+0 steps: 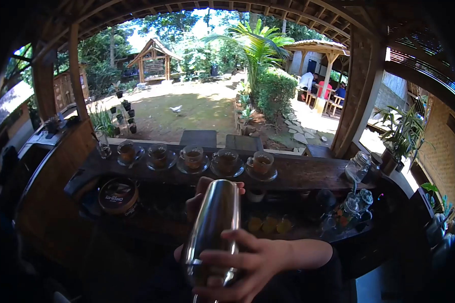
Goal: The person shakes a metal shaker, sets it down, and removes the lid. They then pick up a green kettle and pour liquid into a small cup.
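A shiny metal cocktail shaker [215, 217] is held up, slightly tilted, in front of my body. My right hand [250, 260] wraps its lower part from the right, fingers spread across the near side. Behind the upper end, my left hand [195, 202] curls round the far side, and its fingertips show at the right edge; most of this hand is hidden by the metal. Just beyond the shaker, several glass cups of brown drink, among them a middle cup [226, 159], stand on glass saucers along the wooden counter [308, 169].
A round chocolate tin [118, 196] sits on the lower shelf at left. Several small glasses of yellow liquid [269, 224] stand low behind my right hand. Glass jars [358, 166] are at the counter's right end. People [324, 90] sit under a shelter outside.
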The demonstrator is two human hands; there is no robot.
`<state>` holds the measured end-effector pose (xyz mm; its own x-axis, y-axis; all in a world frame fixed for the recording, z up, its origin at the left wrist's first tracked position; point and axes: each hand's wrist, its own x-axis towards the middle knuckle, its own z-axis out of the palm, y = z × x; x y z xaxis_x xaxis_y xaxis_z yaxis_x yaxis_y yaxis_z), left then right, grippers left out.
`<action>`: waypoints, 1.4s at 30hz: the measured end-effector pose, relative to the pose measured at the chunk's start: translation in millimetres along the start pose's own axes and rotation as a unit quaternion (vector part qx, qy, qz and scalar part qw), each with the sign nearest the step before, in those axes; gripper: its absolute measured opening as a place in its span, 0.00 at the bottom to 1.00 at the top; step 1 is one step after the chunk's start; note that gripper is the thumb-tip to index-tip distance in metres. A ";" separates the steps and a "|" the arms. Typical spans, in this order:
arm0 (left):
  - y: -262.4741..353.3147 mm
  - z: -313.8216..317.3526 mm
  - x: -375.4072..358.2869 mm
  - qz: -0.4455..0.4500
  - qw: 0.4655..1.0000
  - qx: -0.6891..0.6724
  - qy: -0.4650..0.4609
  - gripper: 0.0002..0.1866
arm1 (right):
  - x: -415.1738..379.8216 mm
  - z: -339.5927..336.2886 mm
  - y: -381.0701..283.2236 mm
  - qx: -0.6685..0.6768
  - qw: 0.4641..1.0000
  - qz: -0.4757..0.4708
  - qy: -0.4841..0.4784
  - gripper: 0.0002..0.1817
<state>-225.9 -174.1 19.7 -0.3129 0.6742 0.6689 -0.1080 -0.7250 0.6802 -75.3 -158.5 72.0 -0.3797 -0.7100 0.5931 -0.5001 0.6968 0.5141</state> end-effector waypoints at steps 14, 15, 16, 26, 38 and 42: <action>63.2 -51.9 -16.5 0.081 0.977 -0.198 -0.024 0.24 | 65.2 38.8 13.9 0.146 0.969 -0.127 0.153 0.17; 62.0 -50.4 -23.6 0.079 0.976 -0.201 -0.019 0.24 | 63.9 38.6 1.4 0.068 0.968 -0.201 0.131 0.14; 60.3 -48.1 -30.4 0.077 0.976 -0.204 -0.014 0.25 | 61.4 39.9 2.4 0.071 0.967 -0.205 0.132 0.14; 58.7 -17.5 -60.9 0.054 0.971 -0.231 0.035 0.25 | 20.8 66.4 57.0 0.211 0.968 -0.064 0.123 0.35; 10.1 7.8 -79.0 -0.178 0.847 -0.484 0.125 0.27 | -23.3 25.9 72.9 0.346 0.922 0.163 0.066 0.38; -3.1 19.3 -62.3 -0.300 0.717 -0.612 0.145 0.28 | -27.4 -11.1 30.9 0.168 0.973 -0.131 0.092 0.29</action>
<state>-187.9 -211.2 -18.3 -0.0274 0.9877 0.1540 -0.9972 -0.0164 -0.0723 -71.7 -116.4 78.5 -0.0758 -0.8070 0.5856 -0.7988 0.4006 0.4488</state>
